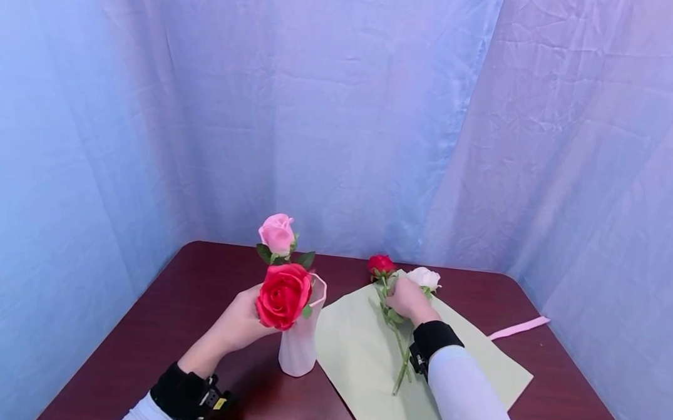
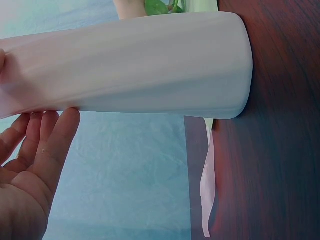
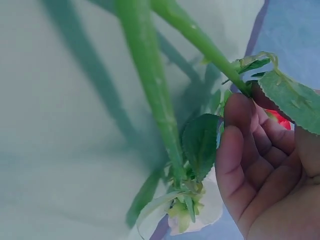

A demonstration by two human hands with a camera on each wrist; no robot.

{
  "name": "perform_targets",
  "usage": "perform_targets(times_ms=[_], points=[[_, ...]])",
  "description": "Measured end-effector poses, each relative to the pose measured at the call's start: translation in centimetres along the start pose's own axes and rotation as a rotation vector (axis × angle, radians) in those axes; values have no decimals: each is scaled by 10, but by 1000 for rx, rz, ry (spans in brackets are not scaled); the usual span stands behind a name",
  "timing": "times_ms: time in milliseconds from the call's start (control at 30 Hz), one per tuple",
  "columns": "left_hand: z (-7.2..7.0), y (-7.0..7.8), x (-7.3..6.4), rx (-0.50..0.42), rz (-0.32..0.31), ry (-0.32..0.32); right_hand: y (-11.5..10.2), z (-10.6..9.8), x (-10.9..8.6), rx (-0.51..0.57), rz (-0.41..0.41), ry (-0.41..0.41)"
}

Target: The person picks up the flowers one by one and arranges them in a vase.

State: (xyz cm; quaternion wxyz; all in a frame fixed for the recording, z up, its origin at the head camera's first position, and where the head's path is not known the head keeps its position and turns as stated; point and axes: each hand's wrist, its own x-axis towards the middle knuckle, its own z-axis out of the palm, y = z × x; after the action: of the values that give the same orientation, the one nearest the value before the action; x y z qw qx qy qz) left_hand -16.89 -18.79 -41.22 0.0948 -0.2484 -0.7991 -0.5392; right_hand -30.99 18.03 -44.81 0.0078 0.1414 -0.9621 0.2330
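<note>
My left hand (image 1: 244, 319) holds the upper part of a pale vase (image 1: 298, 349); in the left wrist view its fingertips (image 2: 70, 120) lie along the vase's side. A pink rose (image 1: 277, 234) and a large red rose (image 1: 284, 296) show at the vase's mouth, their stems hidden. Over the pale green paper (image 1: 359, 336), my right hand (image 1: 410, 299) pinches a green stem (image 3: 205, 45) with leaves. Red petals (image 3: 280, 119) show behind those fingers, matching the second red rose (image 1: 382, 264). Beside that hand lies a white rose (image 1: 425, 277), its stem (image 3: 155, 90) outside the fingers.
A pink ribbon (image 1: 520, 328) extends from under the paper's right side. The dark wooden table (image 1: 156, 327) carries everything, and bluish curtains (image 1: 346, 110) hang behind it and at both sides.
</note>
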Motion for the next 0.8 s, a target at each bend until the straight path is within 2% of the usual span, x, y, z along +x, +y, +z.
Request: perform_targets(times_ms=[200,467,800], points=[[1,0,0,-2,-14,2,-7,-11,-4,-28,-14,32],[0,2,1,17,1,4,-15,-25,-7,-16,31,146],[-1,2,1,1,-5,2,-20,-31,-6,20,-13,285]])
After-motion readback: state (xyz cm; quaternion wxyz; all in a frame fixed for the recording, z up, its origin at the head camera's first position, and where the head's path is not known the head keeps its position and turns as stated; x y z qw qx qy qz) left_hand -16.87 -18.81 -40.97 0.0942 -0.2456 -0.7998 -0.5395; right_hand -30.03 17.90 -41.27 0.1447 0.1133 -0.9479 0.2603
